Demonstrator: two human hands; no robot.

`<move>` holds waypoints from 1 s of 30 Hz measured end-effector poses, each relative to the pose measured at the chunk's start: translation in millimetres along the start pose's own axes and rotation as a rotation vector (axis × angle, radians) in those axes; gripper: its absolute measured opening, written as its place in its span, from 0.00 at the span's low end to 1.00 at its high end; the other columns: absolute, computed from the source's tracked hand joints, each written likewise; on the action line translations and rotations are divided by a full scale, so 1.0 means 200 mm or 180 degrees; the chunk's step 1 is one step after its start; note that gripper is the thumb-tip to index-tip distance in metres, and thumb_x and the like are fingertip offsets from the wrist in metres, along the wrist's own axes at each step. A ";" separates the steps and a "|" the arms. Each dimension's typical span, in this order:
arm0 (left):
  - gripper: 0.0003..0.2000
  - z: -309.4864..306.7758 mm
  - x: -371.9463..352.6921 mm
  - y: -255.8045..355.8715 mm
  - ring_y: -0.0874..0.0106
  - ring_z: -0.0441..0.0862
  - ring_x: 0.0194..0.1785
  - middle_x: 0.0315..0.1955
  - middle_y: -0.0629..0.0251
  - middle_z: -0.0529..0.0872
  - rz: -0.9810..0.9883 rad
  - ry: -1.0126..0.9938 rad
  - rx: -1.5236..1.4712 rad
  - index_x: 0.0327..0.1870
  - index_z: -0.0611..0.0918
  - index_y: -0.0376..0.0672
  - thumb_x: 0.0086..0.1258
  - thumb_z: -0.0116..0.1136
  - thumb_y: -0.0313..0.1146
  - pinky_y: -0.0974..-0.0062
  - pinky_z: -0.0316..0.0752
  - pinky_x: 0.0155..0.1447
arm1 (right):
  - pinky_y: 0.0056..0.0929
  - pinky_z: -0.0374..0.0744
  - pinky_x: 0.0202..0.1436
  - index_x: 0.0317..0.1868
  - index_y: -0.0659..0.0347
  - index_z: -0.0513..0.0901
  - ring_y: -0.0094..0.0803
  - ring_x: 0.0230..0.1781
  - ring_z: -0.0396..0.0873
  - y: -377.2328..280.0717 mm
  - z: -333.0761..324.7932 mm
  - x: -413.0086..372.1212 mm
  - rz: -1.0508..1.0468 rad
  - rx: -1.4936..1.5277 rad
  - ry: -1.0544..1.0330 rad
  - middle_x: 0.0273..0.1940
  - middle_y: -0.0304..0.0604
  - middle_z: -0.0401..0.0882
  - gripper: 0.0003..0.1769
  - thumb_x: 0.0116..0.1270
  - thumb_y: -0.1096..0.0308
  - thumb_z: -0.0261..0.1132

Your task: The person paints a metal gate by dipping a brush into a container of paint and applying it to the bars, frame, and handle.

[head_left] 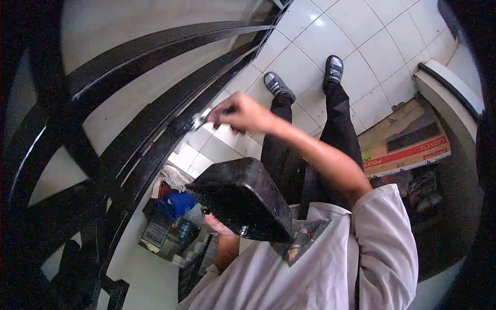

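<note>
My right hand [242, 114] reaches out to the black slatted frame on the left, its darkened fingers pinched together. At the fingertips is a small, blurred whitish-silver thing [198, 121] against a dark bar [173, 132]; motion blur hides its kind. Close to my body, my left hand [218, 226] supports a black box-like container [232, 194] from its left side. The container is tilted, with a glossy, wet-looking patch low on it. Most of my left hand's fingers are hidden behind it.
Curved black bars [155, 46] fill the left side. Below them lie a blue bag [178, 205] and a pale cloth [175, 177] among clutter. A printed cardboard box [408, 142] stands at right, beside a curved white-topped counter [449, 85]. White tiles [356, 26] cover the floor.
</note>
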State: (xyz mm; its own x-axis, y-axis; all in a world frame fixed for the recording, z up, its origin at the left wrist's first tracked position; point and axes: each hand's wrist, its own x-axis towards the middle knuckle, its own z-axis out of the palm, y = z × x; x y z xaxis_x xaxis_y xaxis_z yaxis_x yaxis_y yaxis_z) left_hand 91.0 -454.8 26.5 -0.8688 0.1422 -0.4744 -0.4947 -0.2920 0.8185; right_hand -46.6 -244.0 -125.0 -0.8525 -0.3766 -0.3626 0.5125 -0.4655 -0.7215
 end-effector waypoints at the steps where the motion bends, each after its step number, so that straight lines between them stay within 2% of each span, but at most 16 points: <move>1: 0.31 -0.01 -0.01 0.01 0.57 0.71 0.63 0.65 0.56 0.69 0.0093 -0.0123 0.0097 0.69 0.62 0.44 0.72 0.34 0.56 0.53 0.66 0.66 | 0.20 0.73 0.16 0.43 0.59 0.86 0.16 0.15 0.73 0.07 -0.07 0.04 0.0235 -0.0098 0.0069 0.27 0.35 0.85 0.11 0.63 0.67 0.64; 2: 0.31 0.00 -0.01 0.01 0.57 0.71 0.63 0.65 0.57 0.69 0.0121 -0.0239 -0.0080 0.69 0.62 0.44 0.72 0.34 0.56 0.53 0.66 0.66 | 0.20 0.74 0.16 0.41 0.60 0.86 0.19 0.16 0.74 0.15 -0.16 0.10 0.0430 -0.0293 0.0223 0.28 0.36 0.85 0.10 0.62 0.66 0.64; 4: 0.30 0.06 -0.02 0.04 0.58 0.71 0.63 0.62 0.58 0.72 -0.0422 0.0336 -0.1086 0.64 0.69 0.40 0.70 0.34 0.54 0.58 0.67 0.66 | 0.24 0.77 0.18 0.37 0.62 0.86 0.22 0.21 0.81 0.29 -0.31 0.21 0.0665 -0.1098 0.0635 0.25 0.39 0.84 0.09 0.62 0.66 0.64; 5: 0.30 0.03 -0.04 0.00 0.58 0.71 0.63 0.62 0.58 0.72 -0.0418 0.0330 -0.1092 0.64 0.69 0.40 0.70 0.34 0.54 0.58 0.67 0.66 | 0.33 0.80 0.22 0.34 0.64 0.85 0.34 0.24 0.84 0.37 -0.38 0.27 0.0686 -0.1694 0.0808 0.24 0.47 0.83 0.10 0.59 0.65 0.65; 6: 0.30 -0.04 -0.09 -0.03 0.58 0.71 0.62 0.62 0.59 0.73 -0.0022 0.0461 0.0764 0.64 0.69 0.41 0.70 0.35 0.55 0.58 0.67 0.65 | 0.33 0.80 0.22 0.34 0.64 0.85 0.34 0.24 0.84 0.42 -0.39 0.32 0.0685 -0.1705 0.0812 0.24 0.47 0.83 0.10 0.59 0.65 0.65; 8: 0.30 -0.05 -0.10 -0.04 0.58 0.72 0.62 0.61 0.59 0.73 0.0394 0.0569 0.2613 0.64 0.70 0.41 0.70 0.37 0.55 0.58 0.67 0.65 | 0.43 0.80 0.29 0.30 0.67 0.82 0.49 0.28 0.83 0.49 -0.38 0.39 0.0267 -0.3046 0.1361 0.25 0.56 0.81 0.11 0.56 0.65 0.65; 9: 0.33 0.00 -0.06 -0.01 0.58 0.72 0.62 0.62 0.58 0.73 -0.0183 0.0677 0.0691 0.65 0.69 0.42 0.67 0.40 0.59 0.56 0.68 0.65 | 0.49 0.79 0.35 0.27 0.69 0.79 0.57 0.33 0.81 0.52 -0.37 0.40 -0.0389 -0.2931 0.1257 0.27 0.62 0.79 0.11 0.56 0.67 0.64; 10: 0.35 0.02 -0.04 0.02 0.57 0.72 0.62 0.62 0.58 0.72 -0.0736 0.0736 -0.1237 0.66 0.69 0.44 0.65 0.42 0.62 0.53 0.68 0.65 | 0.49 0.78 0.36 0.26 0.69 0.78 0.57 0.34 0.80 0.44 -0.32 0.37 -0.0280 -0.3131 0.1087 0.27 0.62 0.79 0.13 0.56 0.65 0.65; 13: 0.37 0.00 -0.06 0.04 0.57 0.72 0.62 0.63 0.57 0.72 -0.0875 0.1057 -0.0764 0.67 0.67 0.43 0.65 0.43 0.63 0.54 0.68 0.65 | 0.43 0.79 0.31 0.30 0.68 0.81 0.50 0.26 0.82 0.15 -0.15 0.17 -0.0879 -0.3137 0.1092 0.25 0.58 0.80 0.11 0.57 0.66 0.66; 15: 0.37 -0.01 -0.07 0.05 0.57 0.72 0.62 0.63 0.57 0.72 -0.0902 0.0816 -0.0767 0.67 0.67 0.43 0.65 0.43 0.63 0.54 0.67 0.66 | 0.33 0.78 0.22 0.36 0.66 0.85 0.34 0.18 0.79 -0.11 -0.06 0.00 -0.0195 -0.1834 0.0476 0.20 0.49 0.80 0.11 0.60 0.66 0.66; 19: 0.37 0.00 -0.02 0.08 0.56 0.71 0.63 0.63 0.57 0.71 -0.0872 0.0195 -0.0218 0.68 0.66 0.43 0.64 0.43 0.63 0.54 0.67 0.66 | 0.22 0.73 0.16 0.39 0.62 0.86 0.19 0.15 0.73 -0.32 0.05 -0.15 -0.0141 -0.1134 0.0148 0.19 0.36 0.78 0.12 0.63 0.62 0.67; 22: 0.38 0.02 -0.01 0.17 0.56 0.71 0.64 0.63 0.57 0.71 -0.1202 0.0188 -0.0187 0.68 0.66 0.43 0.64 0.44 0.63 0.54 0.66 0.67 | 0.23 0.71 0.15 0.36 0.64 0.86 0.21 0.12 0.73 -0.38 0.08 -0.21 -0.0331 -0.0582 -0.0092 0.17 0.38 0.78 0.14 0.63 0.60 0.66; 23: 0.38 0.06 -0.01 0.19 0.56 0.71 0.64 0.63 0.57 0.71 -0.1185 0.0163 -0.0154 0.68 0.66 0.43 0.64 0.44 0.63 0.54 0.66 0.67 | 0.17 0.68 0.15 0.40 0.60 0.86 0.15 0.14 0.70 -0.42 0.08 -0.24 -0.0339 -0.0630 -0.0080 0.24 0.32 0.82 0.13 0.63 0.60 0.67; 27: 0.36 0.06 -0.06 0.22 0.56 0.71 0.63 0.63 0.57 0.71 -0.1309 0.0132 0.0107 0.68 0.66 0.44 0.65 0.43 0.62 0.53 0.67 0.67 | 0.17 0.68 0.14 0.39 0.61 0.86 0.15 0.15 0.70 -0.55 0.10 -0.41 -0.0565 0.0069 -0.0610 0.26 0.33 0.83 0.14 0.64 0.59 0.67; 28: 0.36 0.03 -0.07 0.23 0.56 0.71 0.63 0.63 0.57 0.71 -0.1322 0.0228 0.0173 0.68 0.66 0.44 0.66 0.42 0.62 0.53 0.67 0.66 | 0.17 0.68 0.14 0.39 0.61 0.86 0.15 0.15 0.70 -0.52 0.09 -0.40 -0.0570 0.0075 -0.0607 0.26 0.33 0.83 0.14 0.64 0.59 0.67; 30: 0.35 0.00 -0.10 0.24 0.56 0.72 0.63 0.63 0.57 0.72 -0.1272 0.0268 0.0281 0.67 0.67 0.44 0.66 0.41 0.61 0.53 0.67 0.66 | 0.17 0.69 0.15 0.39 0.61 0.86 0.16 0.15 0.71 -0.40 0.04 -0.31 -0.0589 -0.0703 0.0158 0.26 0.34 0.83 0.14 0.63 0.58 0.67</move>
State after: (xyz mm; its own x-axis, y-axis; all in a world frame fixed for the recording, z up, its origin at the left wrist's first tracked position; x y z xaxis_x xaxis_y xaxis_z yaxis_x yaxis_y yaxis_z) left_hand 84.1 -470.8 75.9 -0.6051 0.1489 -0.7821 -0.7957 -0.1467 0.5877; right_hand -33.9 -190.2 -40.3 -0.9361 -0.2594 -0.2374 0.3178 -0.3349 -0.8871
